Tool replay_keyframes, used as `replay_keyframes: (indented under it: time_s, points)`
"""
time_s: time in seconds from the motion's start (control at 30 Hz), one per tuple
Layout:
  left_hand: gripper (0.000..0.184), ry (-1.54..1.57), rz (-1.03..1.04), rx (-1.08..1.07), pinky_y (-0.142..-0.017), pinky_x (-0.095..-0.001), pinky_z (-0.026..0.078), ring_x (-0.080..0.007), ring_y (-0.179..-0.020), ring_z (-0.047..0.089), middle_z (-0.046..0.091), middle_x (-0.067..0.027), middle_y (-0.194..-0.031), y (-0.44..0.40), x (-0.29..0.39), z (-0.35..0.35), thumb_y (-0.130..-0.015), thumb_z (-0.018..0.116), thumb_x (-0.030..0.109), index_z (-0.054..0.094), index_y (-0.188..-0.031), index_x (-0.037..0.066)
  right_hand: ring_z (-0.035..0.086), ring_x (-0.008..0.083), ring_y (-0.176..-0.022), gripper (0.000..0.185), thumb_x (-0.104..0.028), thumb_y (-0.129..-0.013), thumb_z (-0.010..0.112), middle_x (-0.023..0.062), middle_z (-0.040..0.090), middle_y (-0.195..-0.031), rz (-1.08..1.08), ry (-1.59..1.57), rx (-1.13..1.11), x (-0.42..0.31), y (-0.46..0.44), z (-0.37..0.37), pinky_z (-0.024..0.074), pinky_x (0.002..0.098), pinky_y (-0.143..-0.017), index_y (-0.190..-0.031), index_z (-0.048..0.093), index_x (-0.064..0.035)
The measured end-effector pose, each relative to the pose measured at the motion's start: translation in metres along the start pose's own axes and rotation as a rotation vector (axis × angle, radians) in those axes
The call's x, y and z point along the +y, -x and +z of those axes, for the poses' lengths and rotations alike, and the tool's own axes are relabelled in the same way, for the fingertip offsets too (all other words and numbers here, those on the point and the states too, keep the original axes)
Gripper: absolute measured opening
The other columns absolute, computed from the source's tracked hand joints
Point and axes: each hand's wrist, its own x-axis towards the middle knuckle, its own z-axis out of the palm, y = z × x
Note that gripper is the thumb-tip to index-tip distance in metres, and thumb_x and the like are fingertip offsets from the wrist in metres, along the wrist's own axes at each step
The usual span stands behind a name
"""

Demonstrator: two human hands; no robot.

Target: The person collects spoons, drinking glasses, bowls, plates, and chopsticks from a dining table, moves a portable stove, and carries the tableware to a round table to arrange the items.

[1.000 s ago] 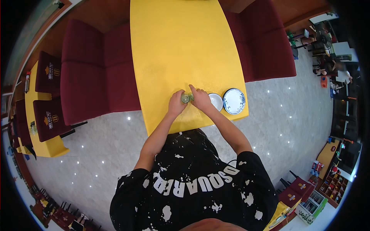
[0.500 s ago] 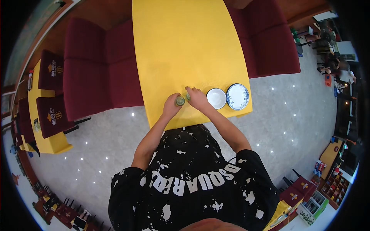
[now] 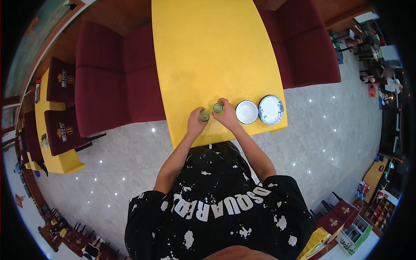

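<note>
Near the front edge of the yellow table [image 3: 216,56], my left hand [image 3: 196,123] is closed around a greenish glass [image 3: 204,116]. My right hand [image 3: 226,116] grips a second greenish glass [image 3: 218,107], a little farther from me and to the right. A gap separates the two glasses. Just right of my right hand sits a white bowl [image 3: 246,112] with a dark rim. Beside it lies a plate with a blue floral border [image 3: 271,110], which seems to top a stack.
Dark red benches flank the table on the left [image 3: 104,95] and right [image 3: 310,52]. Farther left stand red chairs [image 3: 63,130] by another yellow table [image 3: 65,162]. People and furniture show at the far right, with a shelf [image 3: 381,210] lower down.
The two glasses are farther apart than before. My right hand has shifted right, its glass now more visible and its index finger no longer stretched out. The camera view has shifted slightly.
</note>
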Motion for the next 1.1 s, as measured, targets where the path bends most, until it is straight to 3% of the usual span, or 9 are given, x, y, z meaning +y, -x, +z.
replay_keyframes:
  time_s: [0.13,0.47,0.67,0.77,0.87,0.9,1.1]
  points:
    - [0.057,0.018,-0.050,-0.033,-0.096,-0.0411,0.049,-0.0349,-0.112,0.059,0.063,-0.0155,-0.118,-0.001,0.004,-0.002,-0.071,0.079,0.007,0.057,-0.123,0.007,0.060,0.0356,-0.111,0.059,-0.017,-0.073,0.081,0.0181,0.062,-0.119,-0.035,-0.041,0.238,0.010,0.012,0.026,0.0480,0.0419,-0.095,-0.125,0.056,-0.0034]
    - [0.058,0.070,-0.018,-0.024,-0.099,-0.0401,0.048,-0.0352,-0.116,0.058,0.061,-0.0166,-0.123,0.000,-0.001,0.001,-0.073,0.077,0.006,0.057,-0.127,0.006,0.060,0.0376,-0.112,0.056,-0.015,-0.078,0.080,0.0186,0.063,-0.122,0.004,-0.082,0.214,0.025,0.010,0.042,0.0498,0.0423,-0.094,-0.127,0.055,-0.0038]
    - [0.053,0.127,-0.139,-0.056,-0.092,-0.0382,0.053,-0.0324,-0.107,0.066,0.068,-0.0176,-0.115,-0.002,0.004,-0.003,-0.075,0.080,0.013,0.060,-0.123,0.003,0.060,0.0380,-0.113,0.057,-0.017,-0.080,0.080,0.0208,0.062,-0.123,0.016,-0.065,0.263,0.020,0.024,0.044,0.0499,0.0425,-0.095,-0.128,0.055,-0.0015]
    - [0.052,0.103,-0.066,-0.022,-0.084,-0.0331,0.056,-0.0238,-0.095,0.072,0.072,-0.0152,-0.102,-0.004,-0.004,-0.002,-0.075,0.083,0.015,0.062,-0.120,0.002,0.061,0.0379,-0.112,0.058,-0.020,-0.080,0.080,0.0215,0.063,-0.122,0.011,-0.032,0.302,0.022,0.031,0.046,0.0505,0.0419,-0.094,-0.128,0.055,0.0001]
    - [0.051,0.106,-0.094,-0.046,-0.083,-0.0362,0.056,-0.0288,-0.096,0.071,0.072,-0.0171,-0.103,0.001,0.008,-0.010,-0.074,0.083,0.017,0.063,-0.119,0.004,0.062,0.0375,-0.112,0.059,-0.022,-0.081,0.080,0.0220,0.063,-0.123,0.034,-0.035,0.304,0.019,0.043,0.041,0.0502,0.0415,-0.095,-0.130,0.055,0.0001]
    - [0.050,0.120,-0.128,-0.047,-0.083,-0.0355,0.056,-0.0267,-0.095,0.072,0.072,-0.0167,-0.102,0.012,0.008,-0.014,-0.074,0.083,0.017,0.063,-0.118,0.002,0.062,0.0371,-0.113,0.060,-0.023,-0.081,0.080,0.0221,0.063,-0.124,0.054,-0.060,0.290,0.013,0.052,0.035,0.0500,0.0410,-0.096,-0.131,0.055,0.0002]
    - [0.046,0.144,-0.094,-0.335,-0.081,-0.0342,0.056,-0.0205,-0.088,0.070,0.073,-0.0125,-0.097,0.033,0.046,-0.026,-0.072,0.086,0.020,0.065,-0.106,-0.002,0.061,0.0359,-0.118,0.062,-0.026,-0.081,0.081,0.0225,0.062,-0.126,0.065,-0.144,0.306,-0.010,0.143,-0.016,0.0493,0.0396,-0.099,-0.131,0.055,0.0007]
